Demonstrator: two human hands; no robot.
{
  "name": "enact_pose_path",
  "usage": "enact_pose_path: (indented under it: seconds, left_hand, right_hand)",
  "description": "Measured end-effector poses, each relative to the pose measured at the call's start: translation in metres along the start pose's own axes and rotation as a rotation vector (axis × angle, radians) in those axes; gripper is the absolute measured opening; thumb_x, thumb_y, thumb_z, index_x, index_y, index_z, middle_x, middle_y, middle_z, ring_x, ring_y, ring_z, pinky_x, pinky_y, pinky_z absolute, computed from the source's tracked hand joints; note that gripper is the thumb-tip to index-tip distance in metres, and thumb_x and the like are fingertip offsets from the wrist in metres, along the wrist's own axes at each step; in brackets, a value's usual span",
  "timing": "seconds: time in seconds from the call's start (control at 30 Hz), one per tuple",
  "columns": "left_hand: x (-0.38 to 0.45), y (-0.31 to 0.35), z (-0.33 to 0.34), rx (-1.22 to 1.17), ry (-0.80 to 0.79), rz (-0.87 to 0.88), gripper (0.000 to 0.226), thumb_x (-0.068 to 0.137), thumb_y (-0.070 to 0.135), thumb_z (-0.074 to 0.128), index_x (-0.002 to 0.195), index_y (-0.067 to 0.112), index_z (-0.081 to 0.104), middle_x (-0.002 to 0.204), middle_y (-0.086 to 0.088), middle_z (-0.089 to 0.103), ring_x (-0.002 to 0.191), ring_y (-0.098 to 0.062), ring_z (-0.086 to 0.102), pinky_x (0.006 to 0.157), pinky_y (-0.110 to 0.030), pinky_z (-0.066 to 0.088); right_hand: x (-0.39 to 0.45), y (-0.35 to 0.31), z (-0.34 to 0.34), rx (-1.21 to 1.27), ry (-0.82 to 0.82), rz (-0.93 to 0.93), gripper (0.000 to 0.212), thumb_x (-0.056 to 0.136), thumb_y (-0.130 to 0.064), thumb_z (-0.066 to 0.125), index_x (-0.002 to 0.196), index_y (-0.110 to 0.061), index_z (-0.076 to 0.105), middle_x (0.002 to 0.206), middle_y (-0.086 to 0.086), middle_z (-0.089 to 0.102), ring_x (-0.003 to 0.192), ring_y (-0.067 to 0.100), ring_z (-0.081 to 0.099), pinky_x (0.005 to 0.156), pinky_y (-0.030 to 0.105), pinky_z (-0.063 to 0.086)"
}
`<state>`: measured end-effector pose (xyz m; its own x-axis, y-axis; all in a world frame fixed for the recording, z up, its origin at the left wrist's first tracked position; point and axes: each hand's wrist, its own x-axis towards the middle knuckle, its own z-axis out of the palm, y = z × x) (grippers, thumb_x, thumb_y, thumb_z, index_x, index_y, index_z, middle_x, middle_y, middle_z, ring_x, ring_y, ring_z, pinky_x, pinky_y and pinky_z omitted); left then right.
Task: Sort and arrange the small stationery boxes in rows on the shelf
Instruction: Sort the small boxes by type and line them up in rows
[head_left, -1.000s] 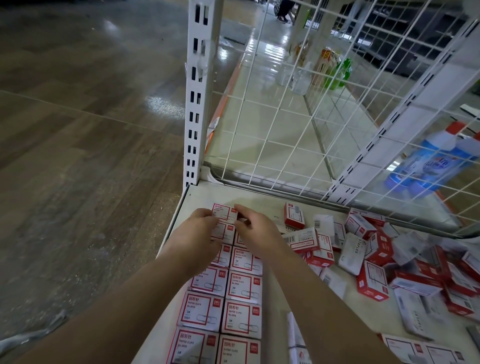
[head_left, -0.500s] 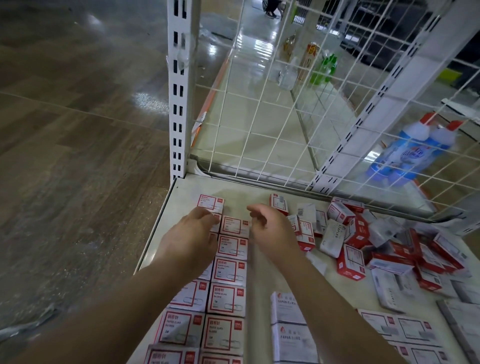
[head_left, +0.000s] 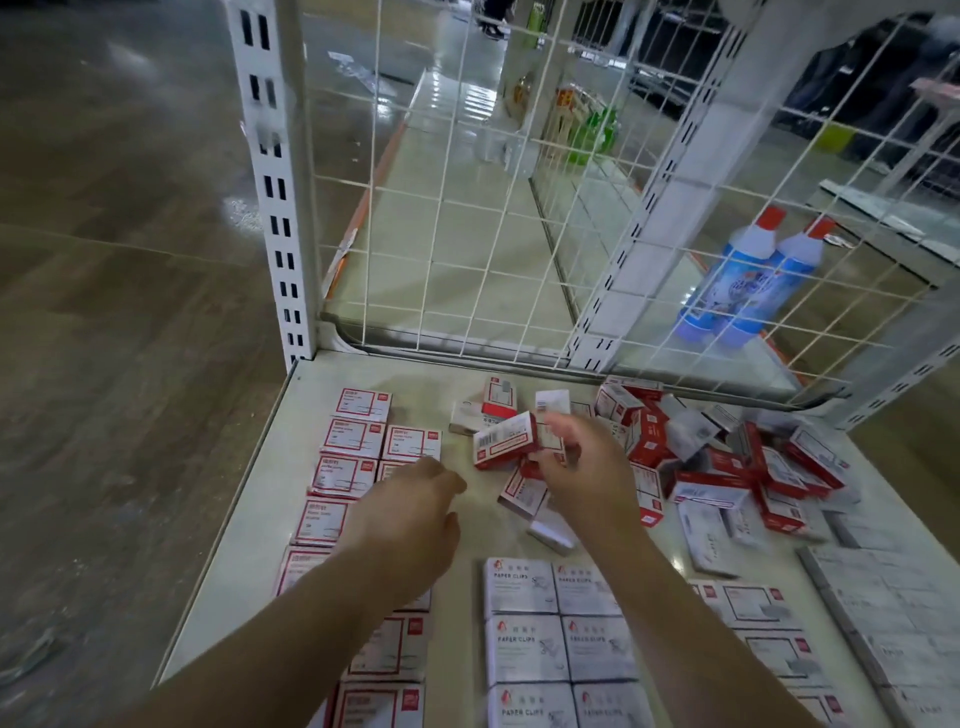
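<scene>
Step in hand: I was picking the next red-and-white box (head_left: 505, 441) out of the loose pile (head_left: 727, 457) at centre right of the frame, to add it to the rows; that was my reading of it.
Right hand: my right hand (head_left: 587, 467) was at mid-frame, its fingers (head_left: 563, 426) curled round the box, which was tilted and lifted off the shelf (head_left: 249, 519).
Left hand: my left hand (head_left: 410, 514) hovered low over the red rows (head_left: 353, 467) at centre left, holding nothing; its fingers pointed away from me, and I could not tell how far apart they were.
Where the boxes were: two red columns ran up the left part of the shelf, the right one a box shorter at the far end; grey paper-clip boxes (head_left: 556, 623) lay in rows at lower centre; the unsorted heap lay against the wire back (head_left: 467, 208).
Next move: I judged the box needed turning label-up and squaring, then setting flat in the gap beside the far-end box (head_left: 363, 405), touching its neighbours.
Progress: a good many boxes remained unsorted.
</scene>
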<state>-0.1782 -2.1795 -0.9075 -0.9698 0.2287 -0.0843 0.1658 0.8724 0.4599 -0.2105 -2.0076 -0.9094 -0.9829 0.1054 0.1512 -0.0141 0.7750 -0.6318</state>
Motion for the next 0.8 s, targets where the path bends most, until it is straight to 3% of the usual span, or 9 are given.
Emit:
enact_pose_path:
  seconds: [0.17, 0.33, 0.6, 0.7, 0.8]
  left_hand:
    - [0.004, 0.003, 0.004, 0.082, 0.020, -0.079, 0.040, 0.095, 0.026, 0.042, 0.135, 0.021, 0.041, 0.139, 0.003, 0.037, 0.125, -0.014, 0.037, 0.101, -0.028, 0.036]
    - [0.006, -0.002, 0.004, 0.030, 0.036, -0.125, 0.041, 0.095, 0.021, 0.042, 0.136, 0.021, 0.040, 0.139, 0.006, 0.037, 0.127, -0.013, 0.035, 0.102, -0.028, 0.035]
    - [0.004, -0.008, 0.003, -0.015, 0.040, -0.084, 0.042, 0.095, 0.026, 0.044, 0.138, 0.024, 0.040, 0.140, 0.010, 0.036, 0.129, -0.010, 0.032, 0.102, -0.025, 0.034]
    - [0.002, -0.008, 0.002, -0.036, 0.039, -0.076, 0.043, 0.095, 0.027, 0.045, 0.138, 0.023, 0.040, 0.141, 0.009, 0.036, 0.129, -0.011, 0.033, 0.102, -0.025, 0.034]
    - [0.001, -0.005, 0.001, -0.042, 0.045, -0.077, 0.046, 0.095, 0.027, 0.045, 0.140, 0.023, 0.037, 0.144, 0.007, 0.034, 0.131, -0.012, 0.032, 0.105, -0.027, 0.033]
  right_hand:
    - [0.000, 0.018, 0.013, -0.056, -0.030, 0.136, 0.035, 0.074, -0.028, 0.072, 0.107, -0.022, 0.062, 0.098, -0.002, 0.061, 0.094, 0.016, 0.058, 0.085, 0.037, 0.050]
    - [0.003, 0.021, 0.024, -0.008, -0.010, 0.198, 0.049, 0.070, -0.037, 0.074, 0.113, -0.020, 0.058, 0.101, -0.002, 0.062, 0.092, 0.015, 0.061, 0.081, 0.039, 0.054]
    - [0.006, 0.018, 0.022, 0.048, 0.040, 0.233, 0.043, 0.075, -0.034, 0.068, 0.111, -0.015, 0.059, 0.102, 0.003, 0.060, 0.091, 0.016, 0.060, 0.080, 0.039, 0.054]
    - [0.003, 0.017, 0.011, 0.087, 0.065, 0.241, 0.032, 0.079, -0.023, 0.065, 0.109, -0.014, 0.057, 0.104, 0.002, 0.057, 0.096, 0.016, 0.055, 0.084, 0.035, 0.050]
    - [0.000, 0.020, -0.001, 0.085, 0.083, 0.216, 0.035, 0.080, -0.015, 0.062, 0.115, -0.013, 0.057, 0.107, 0.001, 0.059, 0.100, 0.016, 0.054, 0.085, 0.030, 0.046]
